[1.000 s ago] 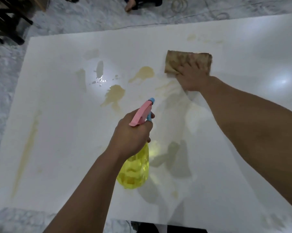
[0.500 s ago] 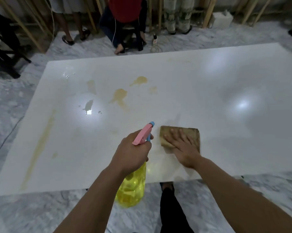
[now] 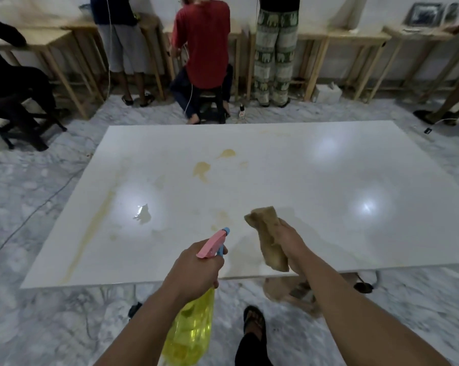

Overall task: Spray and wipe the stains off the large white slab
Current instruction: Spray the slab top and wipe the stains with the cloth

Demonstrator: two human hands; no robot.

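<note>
A: Slab status?
B: White slab [image 3: 289, 186] lies flat, raised above the marble floor [image 3: 38, 202]. Yellow-brown stains [image 3: 202, 169] sit toward its far middle, a long streak [image 3: 91, 228] runs along its left side, and a small puddle [image 3: 143, 216] glints near that streak.

A: Left hand?
B: Left hand [image 3: 196, 270] is over the slab's near edge, fingers clenched round the neck of the spray bottle [image 3: 191, 326]. Pink trigger head and blue nozzle [image 3: 224, 231] point toward the slab's middle. The yellow body hangs below the slab's near edge.

A: Right?
B: Right hand [image 3: 290, 243] is just right of the bottle's nozzle, above the slab's near edge, fingers grasping a tan cloth [image 3: 269, 239]. Cloth is lifted and crumpled, one end drooping past the edge. Can't tell if any part touches the surface.

A: Surroundings?
B: Person's sandaled foot [image 3: 254, 319] on the floor below the near edge. Beyond the far edge, people stand or sit at wooden benches [image 3: 328, 38] along the wall.
</note>
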